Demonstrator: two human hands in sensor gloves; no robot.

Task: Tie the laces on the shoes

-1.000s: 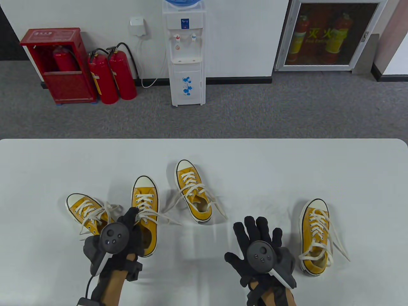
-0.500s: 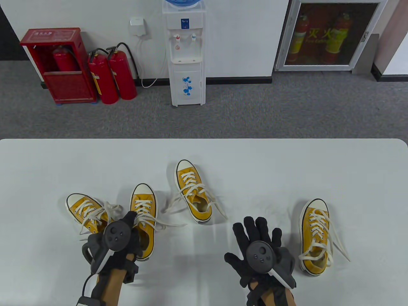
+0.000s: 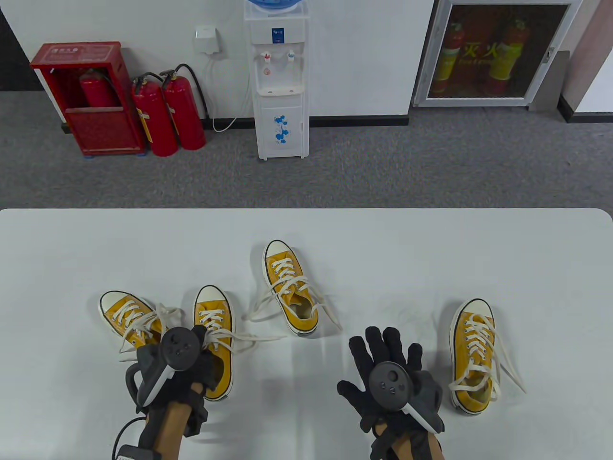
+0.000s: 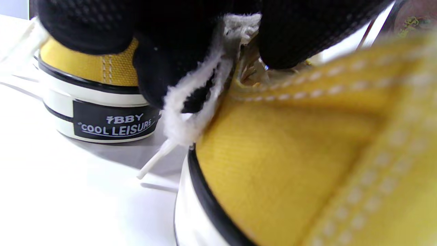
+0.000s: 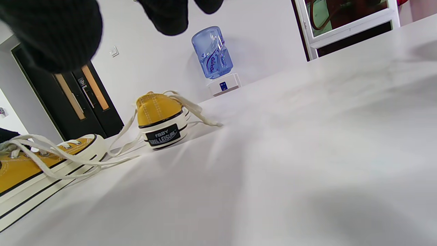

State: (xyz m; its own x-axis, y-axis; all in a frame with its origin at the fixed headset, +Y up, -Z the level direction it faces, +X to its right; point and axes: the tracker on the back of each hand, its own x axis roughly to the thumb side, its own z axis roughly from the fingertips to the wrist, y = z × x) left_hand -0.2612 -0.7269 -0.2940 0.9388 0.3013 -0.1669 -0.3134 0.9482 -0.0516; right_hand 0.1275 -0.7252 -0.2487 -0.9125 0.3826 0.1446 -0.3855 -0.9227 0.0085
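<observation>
Shoes: four yellow sneakers on white table (image 3: pixel 431 249). Left hand (image 3: pixel 178 354) grips second shoe (image 3: pixel 214 335) at 8 o'clock, fingers curled round its collar and lace (image 4: pixel 191 102). Right hand (image 3: pixel 388 373) flat at 5 o'clock, fingers spread wide, holding nothing. Far-right shoe (image 3: pixel 474 354) at 4 o'clock, laces loose.

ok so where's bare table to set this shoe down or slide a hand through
Bare: the far strip of the table beyond every shoe, and the stretch between the middle shoe and the far-right shoe, though the right hand lies flat at its near end. Crowded: the left side, where the left hand grips one of two close-set shoes amid trailing laces.
</observation>
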